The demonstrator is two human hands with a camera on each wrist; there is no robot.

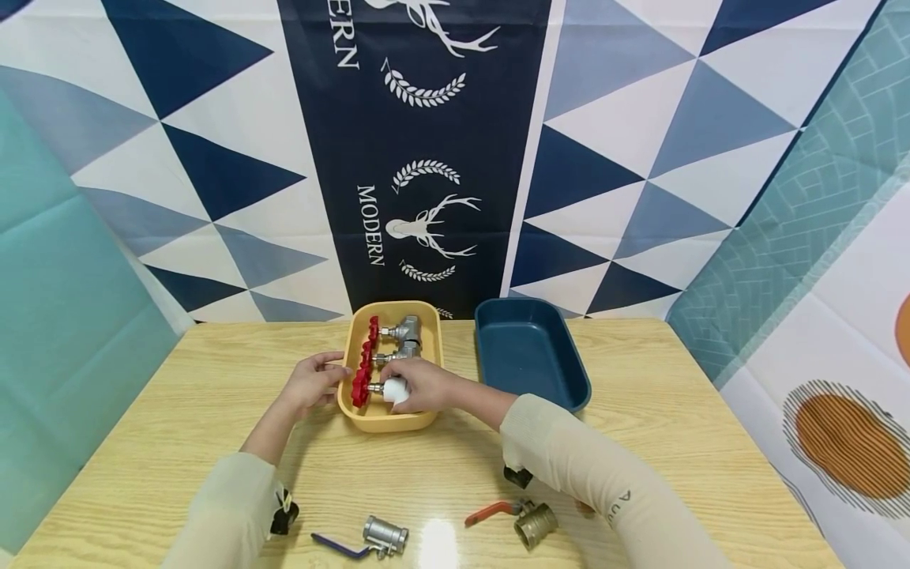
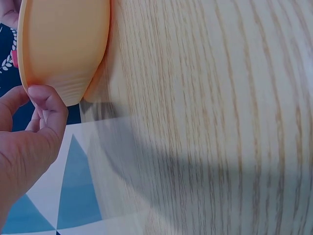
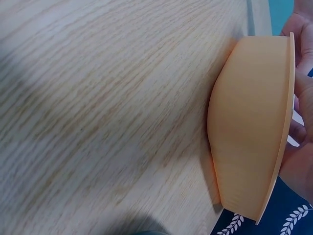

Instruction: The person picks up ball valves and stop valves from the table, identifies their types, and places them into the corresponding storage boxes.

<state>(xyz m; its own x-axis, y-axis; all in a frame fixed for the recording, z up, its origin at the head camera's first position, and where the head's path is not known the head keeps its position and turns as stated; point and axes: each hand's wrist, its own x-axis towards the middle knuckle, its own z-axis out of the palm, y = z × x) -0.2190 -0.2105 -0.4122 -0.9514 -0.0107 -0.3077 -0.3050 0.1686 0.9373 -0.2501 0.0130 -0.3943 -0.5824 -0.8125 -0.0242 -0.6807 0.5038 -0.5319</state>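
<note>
My left hand (image 1: 310, 382) pinches the left rim of the yellow tray (image 1: 393, 424) between thumb and fingers, as the left wrist view also shows. My right hand (image 1: 426, 385) reaches into the tray from the right and grips a white-bodied valve with a red handwheel (image 1: 360, 387) at its near end. Behind it in the tray lie two grey metal valves, the far one (image 1: 407, 328) and the middle one (image 1: 407, 350), their red handwheels turned left. Part of the white body (image 1: 396, 390) is hidden by the right fingers.
Right of the yellow tray stands a dark blue tray (image 1: 526, 348). Near the front edge lie a silver ball valve (image 1: 386, 534) with a blue lever and a brass ball valve (image 1: 536, 526) with a red lever. A patterned cloth (image 1: 434, 158) hangs behind the table.
</note>
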